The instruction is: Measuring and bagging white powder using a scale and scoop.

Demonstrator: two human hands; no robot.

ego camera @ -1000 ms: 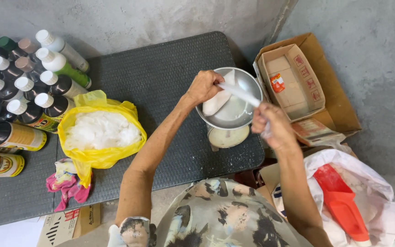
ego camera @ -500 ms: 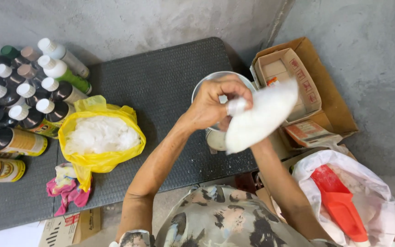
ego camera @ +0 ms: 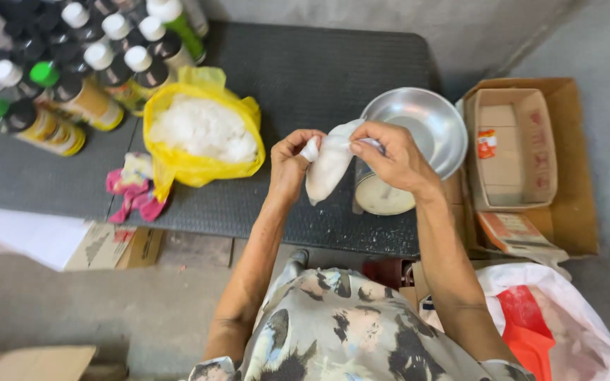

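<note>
Both my hands hold a small clear bag of white powder (ego camera: 327,168) above the dark table's (ego camera: 305,70) front edge. My left hand (ego camera: 292,164) pinches the bag's top left corner. My right hand (ego camera: 391,156) grips its upper right side. The bag hangs down between them. Behind my right hand stands a metal bowl (ego camera: 418,120) on a round white scale (ego camera: 383,197); I cannot see anything in the bowl.
A yellow bag (ego camera: 199,134) open on white powder lies to the left, with pink cloth (ego camera: 130,192) beside it. Several capped bottles (ego camera: 86,63) crowd the far left. Cardboard boxes (ego camera: 524,155) stand right of the table, a white and red sack (ego camera: 552,324) below.
The bag came out of the bowl toward me and now hangs between both hands. The view has also shifted left and nearer.
</note>
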